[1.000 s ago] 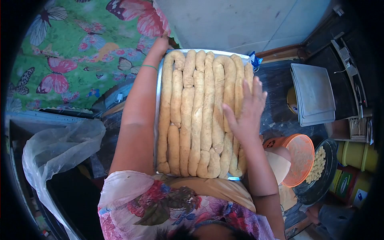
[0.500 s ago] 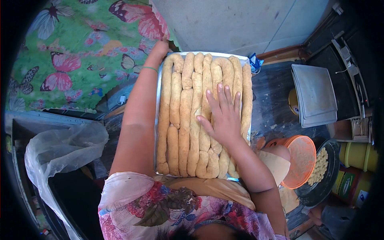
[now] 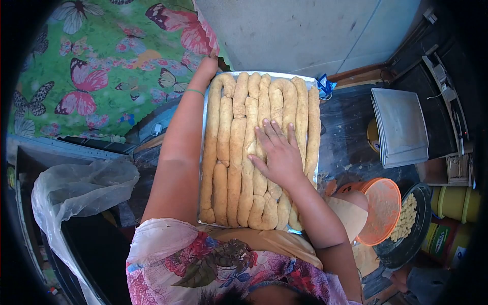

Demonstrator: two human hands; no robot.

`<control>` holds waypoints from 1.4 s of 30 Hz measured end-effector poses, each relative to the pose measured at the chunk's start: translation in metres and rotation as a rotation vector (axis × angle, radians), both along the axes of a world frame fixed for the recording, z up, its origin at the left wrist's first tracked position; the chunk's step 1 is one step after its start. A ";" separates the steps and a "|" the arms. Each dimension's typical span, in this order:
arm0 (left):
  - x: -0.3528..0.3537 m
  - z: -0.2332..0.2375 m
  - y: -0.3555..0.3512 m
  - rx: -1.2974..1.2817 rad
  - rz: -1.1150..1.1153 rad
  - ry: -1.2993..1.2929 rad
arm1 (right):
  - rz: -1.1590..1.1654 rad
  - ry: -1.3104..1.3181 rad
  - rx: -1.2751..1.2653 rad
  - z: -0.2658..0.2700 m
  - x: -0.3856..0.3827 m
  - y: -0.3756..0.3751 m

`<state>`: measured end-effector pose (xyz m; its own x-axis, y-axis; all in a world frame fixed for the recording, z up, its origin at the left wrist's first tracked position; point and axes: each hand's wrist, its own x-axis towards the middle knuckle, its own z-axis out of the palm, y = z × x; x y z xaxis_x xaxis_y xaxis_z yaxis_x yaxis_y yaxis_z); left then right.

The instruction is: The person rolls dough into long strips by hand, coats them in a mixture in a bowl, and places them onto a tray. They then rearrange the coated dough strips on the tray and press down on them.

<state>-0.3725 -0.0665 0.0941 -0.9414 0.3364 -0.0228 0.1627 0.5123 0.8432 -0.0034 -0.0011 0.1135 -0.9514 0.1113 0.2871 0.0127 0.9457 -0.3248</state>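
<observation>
Long dough rolls [image 3: 236,152] lie side by side on a metal tray [image 3: 203,129], a few of them bent into hooks at the ends. My right hand [image 3: 280,158] rests palm down on the rolls right of the middle, fingers spread. At the tray's top left corner is my left hand [image 3: 207,68], next to the edge of a green butterfly-patterned cloth [image 3: 127,76]; its fingers are hidden from view.
Right of the tray are an orange container [image 3: 381,208], a black basin [image 3: 422,229] with small dough pieces, stacked flat trays [image 3: 399,127] and yellow buckets [image 3: 450,201]. A clear plastic bag [image 3: 81,188] hangs at the left. Another person's hand [image 3: 401,277] shows at lower right.
My right hand has moved slightly down and left over the rolls, still spread. The view has shifted a little; my left hand stays by the tray's top left corner.
</observation>
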 end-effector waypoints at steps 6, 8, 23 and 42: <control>0.016 0.010 -0.001 0.034 0.019 0.059 | -0.001 -0.004 0.000 0.001 -0.001 0.001; 0.011 0.006 -0.001 0.034 -0.002 0.057 | -0.027 0.026 -0.020 0.002 -0.001 0.000; 0.022 0.023 -0.001 0.181 -0.074 -0.147 | -0.022 0.017 0.020 0.009 0.003 0.023; 0.005 0.010 0.003 0.108 -0.067 -0.174 | -0.059 0.158 -0.460 0.009 -0.022 0.016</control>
